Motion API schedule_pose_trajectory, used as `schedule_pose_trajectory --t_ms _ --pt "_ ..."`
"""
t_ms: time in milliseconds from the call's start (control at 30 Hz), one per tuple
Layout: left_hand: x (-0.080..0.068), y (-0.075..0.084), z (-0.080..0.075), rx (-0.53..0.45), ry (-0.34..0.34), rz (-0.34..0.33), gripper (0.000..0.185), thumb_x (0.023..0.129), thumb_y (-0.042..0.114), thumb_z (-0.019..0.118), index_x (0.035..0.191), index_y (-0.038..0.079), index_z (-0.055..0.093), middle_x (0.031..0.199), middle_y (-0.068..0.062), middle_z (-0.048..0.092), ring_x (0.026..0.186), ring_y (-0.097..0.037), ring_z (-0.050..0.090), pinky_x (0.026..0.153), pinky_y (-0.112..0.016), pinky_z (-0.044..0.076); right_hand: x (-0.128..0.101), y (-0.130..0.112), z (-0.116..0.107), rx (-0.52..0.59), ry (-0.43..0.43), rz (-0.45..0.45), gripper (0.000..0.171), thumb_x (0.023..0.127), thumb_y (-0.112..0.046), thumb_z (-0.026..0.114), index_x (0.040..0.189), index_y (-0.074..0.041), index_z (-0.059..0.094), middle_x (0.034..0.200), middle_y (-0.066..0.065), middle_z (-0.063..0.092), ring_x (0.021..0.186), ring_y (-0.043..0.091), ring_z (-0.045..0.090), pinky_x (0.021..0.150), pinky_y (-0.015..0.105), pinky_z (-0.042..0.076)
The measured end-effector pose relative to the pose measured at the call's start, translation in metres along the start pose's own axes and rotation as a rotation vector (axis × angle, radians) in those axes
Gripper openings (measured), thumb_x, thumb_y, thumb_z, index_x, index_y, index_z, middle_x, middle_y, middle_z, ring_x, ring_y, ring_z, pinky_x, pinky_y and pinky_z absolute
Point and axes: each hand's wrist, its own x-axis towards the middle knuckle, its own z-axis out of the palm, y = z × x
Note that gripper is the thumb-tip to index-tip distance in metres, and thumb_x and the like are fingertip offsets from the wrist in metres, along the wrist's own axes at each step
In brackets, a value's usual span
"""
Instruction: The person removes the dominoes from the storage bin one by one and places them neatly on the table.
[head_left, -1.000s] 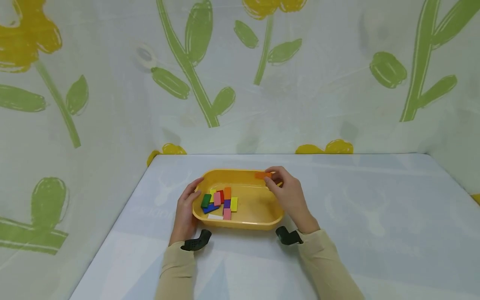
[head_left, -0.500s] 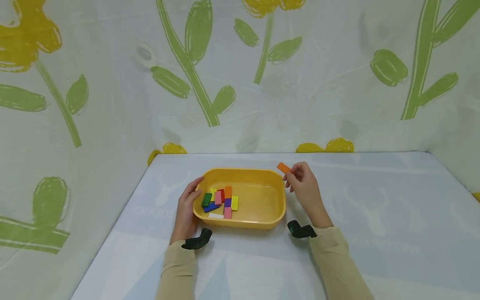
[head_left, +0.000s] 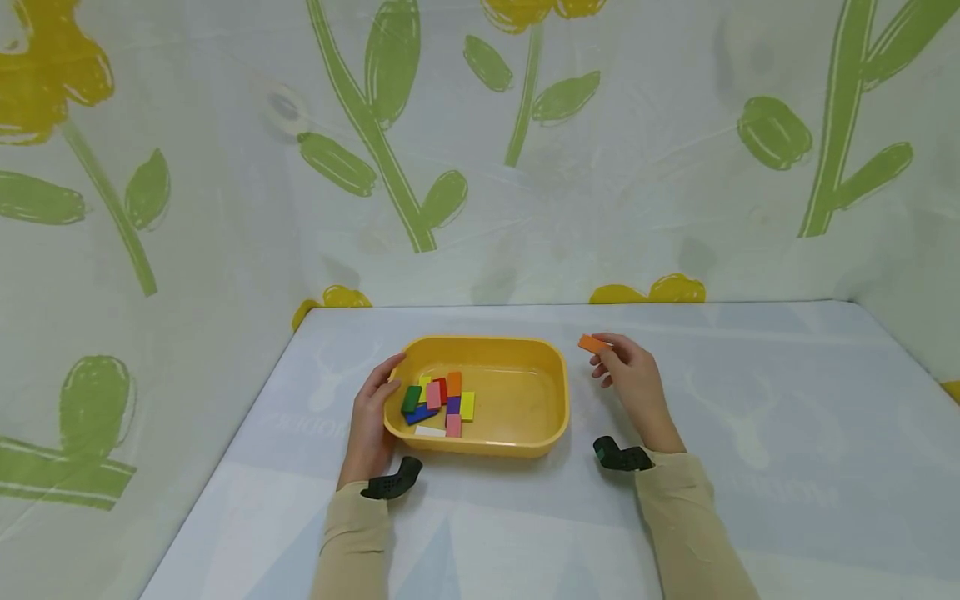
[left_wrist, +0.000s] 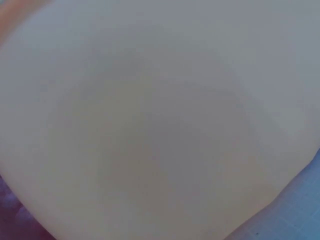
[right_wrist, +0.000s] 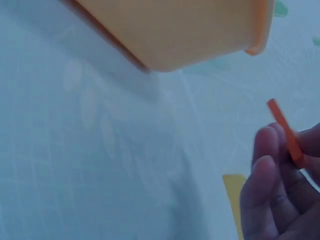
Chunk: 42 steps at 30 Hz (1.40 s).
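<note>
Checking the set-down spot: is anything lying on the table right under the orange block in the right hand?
Nothing visible does. The right hand pinches the orange block over bare table, just right of the yellow tub.

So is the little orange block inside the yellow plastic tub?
No, the right hand pinches the little orange block above the table, outside the yellow plastic tub.

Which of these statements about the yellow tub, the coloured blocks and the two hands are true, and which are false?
1. The right hand holds an orange block. True.
2. That block is inside the yellow tub. False: it is outside, to the tub's right.
3. The left hand holds the tub's left rim. True.
4. The tub is empty. False: several coloured blocks lie in its left half.
</note>
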Motion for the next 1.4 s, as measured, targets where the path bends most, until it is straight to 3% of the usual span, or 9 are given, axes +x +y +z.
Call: schedule_pose_trajectory --t_ms 200,400,667,833,1000,1200,1400 --pt "-0.0004 0.0004 -0.0004 -0.002 0.003 -0.007 0.035 0.092 0.02 0.041 0.125 0.025 0.051 0.135 0.012 0.035 0.125 -0.012 0.028 0.103 -0.034 0.027 0.0019 0.0041 -0.0019 -0.126 -0.057 0.135 0.034 0.089 -0.026 0.046 0.118 -0.009 0.056 0.09 0.011 0.063 0.073 0.021 0.059 0.059 0.022 0.05" --pt "-0.0002 0.0 0.0 0.002 0.006 -0.002 0.035 0.091 0.02 0.042 0.125 0.026 0.051 0.136 0.012 0.035 0.126 -0.012 0.028 0.103 -0.035 0.026 0.0023 0.0079 -0.0034 -0.165 -0.08 0.232 0.034 0.089 -0.023 0.045 0.116 -0.005 0.055 0.083 0.01 0.064 0.067 0.017 0.061 0.058 0.022 0.051" --pt "0.001 0.0015 0.0007 0.013 0.016 0.002 0.035 0.091 0.02 0.042 0.124 0.027 0.052 0.135 0.013 0.035 0.125 -0.011 0.028 0.103 -0.034 0.027 0.0024 0.006 -0.0026 -0.393 -0.154 0.219 0.032 0.085 -0.028 0.047 0.109 -0.009 0.057 0.068 0.002 0.061 0.06 0.016 0.053 0.057 0.024 0.043" --pt "0.0002 0.0016 0.0011 0.006 0.01 -0.005 0.035 0.091 0.02 0.041 0.124 0.026 0.051 0.135 0.012 0.035 0.125 -0.012 0.028 0.103 -0.035 0.026 -0.0012 0.0039 -0.0032 -0.479 -0.119 0.156 0.026 0.083 -0.026 0.05 0.098 -0.007 0.059 0.078 0.005 0.059 0.069 0.02 0.051 0.059 0.026 0.041" --pt "-0.0013 0.0008 0.001 0.018 0.008 -0.02 0.035 0.092 0.02 0.04 0.125 0.027 0.051 0.135 0.013 0.036 0.125 -0.011 0.029 0.103 -0.035 0.027 -0.0042 0.0042 -0.0045 -0.488 -0.074 0.126 0.022 0.082 -0.023 0.053 0.093 -0.005 0.059 0.087 0.008 0.058 0.076 0.022 0.049 0.062 0.028 0.041" --pt "-0.0017 0.0016 0.0013 0.02 0.005 -0.01 0.035 0.092 0.02 0.039 0.124 0.027 0.051 0.134 0.014 0.036 0.125 -0.01 0.029 0.103 -0.034 0.026 -0.0035 0.0036 -0.0044 -0.501 -0.095 0.122 0.024 0.082 -0.024 0.053 0.096 -0.005 0.059 0.089 0.01 0.058 0.076 0.023 0.049 0.062 0.029 0.042" --pt "-0.0011 0.0018 0.001 0.017 0.0 -0.004 0.035 0.092 0.019 0.039 0.125 0.026 0.051 0.134 0.014 0.036 0.125 -0.01 0.028 0.103 -0.033 0.026 -0.0001 0.0033 -0.0037 -0.596 -0.194 0.088 0.037 0.08 -0.03 0.061 0.109 -0.007 0.057 0.095 0.011 0.057 0.081 0.024 0.049 0.071 0.036 0.043"
